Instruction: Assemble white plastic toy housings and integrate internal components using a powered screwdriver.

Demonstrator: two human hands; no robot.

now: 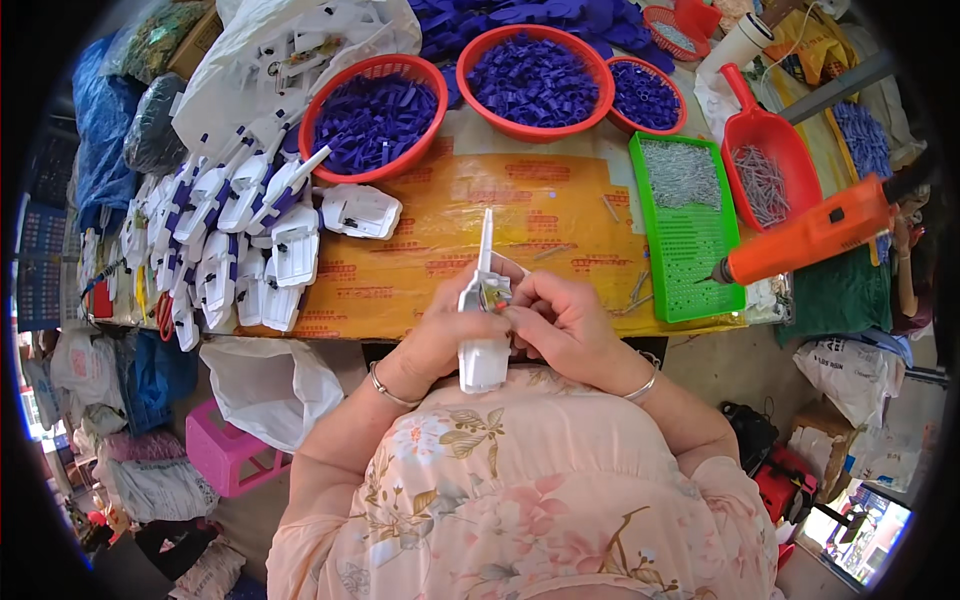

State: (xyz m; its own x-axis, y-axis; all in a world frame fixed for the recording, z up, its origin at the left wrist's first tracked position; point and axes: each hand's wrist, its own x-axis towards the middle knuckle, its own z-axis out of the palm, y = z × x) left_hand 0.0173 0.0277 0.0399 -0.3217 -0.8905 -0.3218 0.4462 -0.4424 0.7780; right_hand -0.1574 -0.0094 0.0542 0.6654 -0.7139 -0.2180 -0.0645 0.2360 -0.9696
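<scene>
In front of my chest, my left hand (437,328) is closed around a white plastic casing (484,366) with a long narrow stem pointing away from me. Small greenish and reddish parts show inside the casing's open middle. My right hand (562,318) is at the casing's right side, fingers pinched together against those parts. What lies between these fingertips is too small to make out. To the left, a pile of similar white casings (296,246) with purple and black pieces covers the table's end. One open casing (362,210) lies at the pile's right edge.
Red baskets (310,128) of purple pieces line the back of the yellow-covered table (400,290). On the right are a green tray (690,250) of small metal pins, a red scoop (795,150) of screws, and an orange power screwdriver (810,235) jutting inward. A white sack (260,400) hangs front left.
</scene>
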